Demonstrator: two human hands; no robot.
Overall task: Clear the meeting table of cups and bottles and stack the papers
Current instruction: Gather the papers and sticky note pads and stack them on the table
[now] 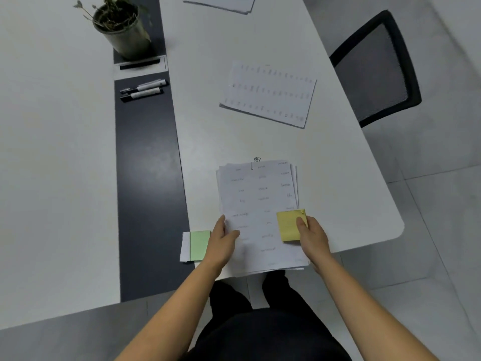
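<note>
A stack of printed white papers [256,204] lies at the near edge of the white meeting table [234,136], overhanging it slightly. My left hand [222,237] grips the stack's left edge, thumb on top. My right hand [312,237] holds the stack's right edge, its thumb pressing a yellow sticky pad [289,225] onto the top sheet. A paper clip [252,165] sits on the stack's far edge. A second sheaf of papers [269,95] lies farther up the table, and a third pile [221,2] shows at the top edge.
A green sticky pad on white notes [196,246] lies just left of my left hand. Markers [143,89] rest on the dark centre strip [148,178]. A potted plant [122,27] stands at the back left. A black mesh chair [377,66] is at the right.
</note>
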